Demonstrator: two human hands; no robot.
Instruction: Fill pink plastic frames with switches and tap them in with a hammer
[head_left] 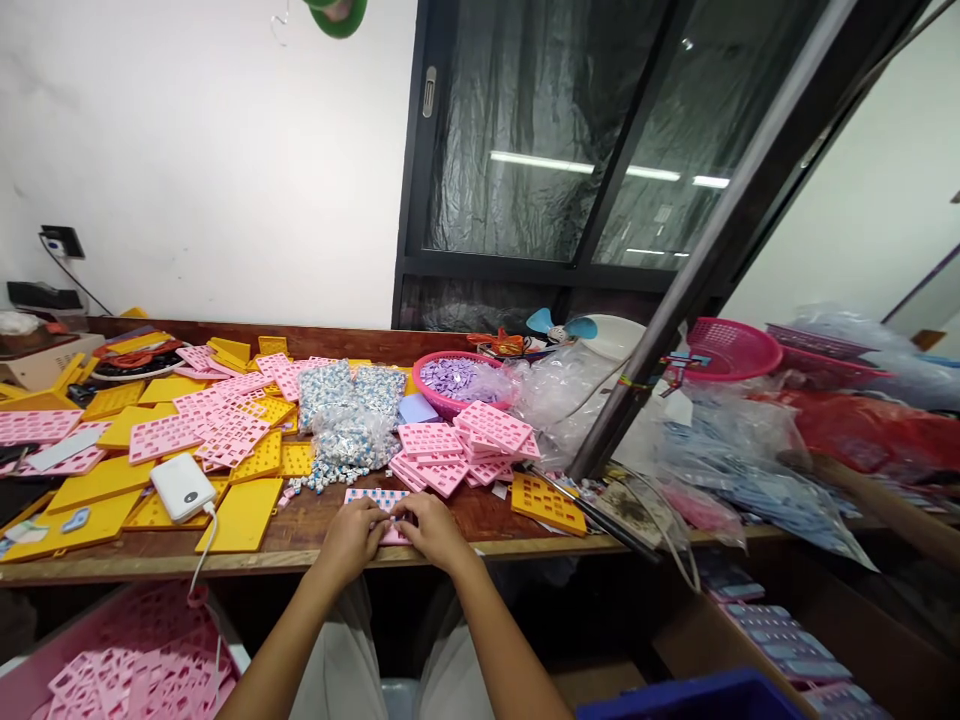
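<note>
Both hands meet over a pink board (pixel 395 537) with rows of slots at the table's front edge. Small blue-and-white pieces fill slots along its far part. My left hand (pixel 351 541) rests on the board's left side, its fingers curled together near the middle. From the right, my right hand (pixel 433 532) bends its fingers down onto the board, thumb and fingertips close together. Whatever the fingertips pinch is too small to make out. Just beyond the board, loose blue-and-white pieces (pixel 330 475) spill from a clear plastic bag (pixel 356 435).
Pink slotted boards (pixel 431 440) are stacked right of the bags. Yellow boards (pixel 240 515) and a white power bank (pixel 182 487) with a cable lie left. A pink basket (pixel 427 395) holds purple pieces. A metal pole (pixel 637 380) slants up on the right. Below left sits a bin of pink sheets (pixel 142 660).
</note>
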